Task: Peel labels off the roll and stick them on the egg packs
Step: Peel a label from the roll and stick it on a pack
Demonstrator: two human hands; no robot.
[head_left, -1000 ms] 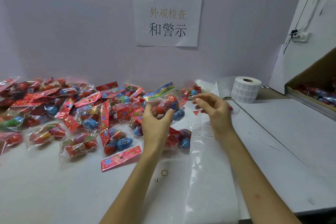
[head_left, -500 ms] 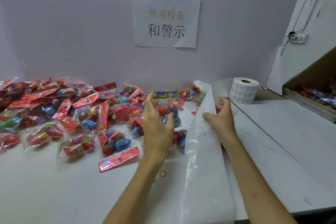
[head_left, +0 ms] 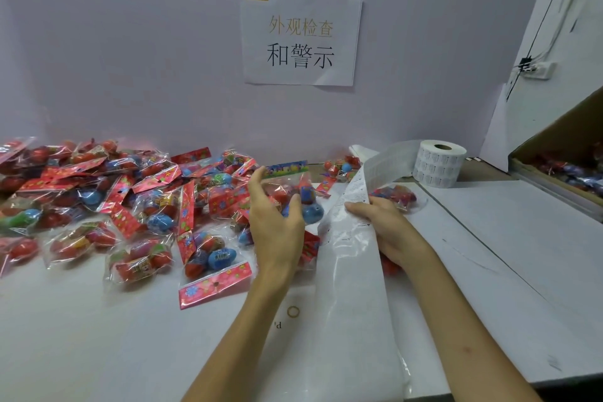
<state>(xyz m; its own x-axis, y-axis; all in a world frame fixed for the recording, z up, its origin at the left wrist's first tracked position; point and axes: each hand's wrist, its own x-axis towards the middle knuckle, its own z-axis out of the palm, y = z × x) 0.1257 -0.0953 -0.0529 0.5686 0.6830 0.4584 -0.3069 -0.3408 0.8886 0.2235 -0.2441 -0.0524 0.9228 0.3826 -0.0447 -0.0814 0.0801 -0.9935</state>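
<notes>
My left hand (head_left: 275, 222) holds a clear egg pack (head_left: 298, 188) with a blue-green header and red and blue eggs, lifted above the pile. My right hand (head_left: 385, 227) grips the edge of the label strip (head_left: 355, 199), which runs from the white label roll (head_left: 439, 163) at the back right and hangs down over the table's front edge. Several more egg packs (head_left: 98, 206) with red headers lie heaped across the left and middle of the white table (head_left: 81, 336). One pack (head_left: 396, 194) lies just behind my right hand.
A cardboard box (head_left: 561, 153) with more packs stands at the right edge. A paper sign (head_left: 300, 36) hangs on the back wall. A small rubber ring (head_left: 293, 312) lies near my left forearm. A socket and cables (head_left: 535, 68) are on the right wall.
My right hand went from in front of the pack out to the label strip, lifted it, and now holds it lower and nearer. My left hand keeps the pack, slightly lowered.
</notes>
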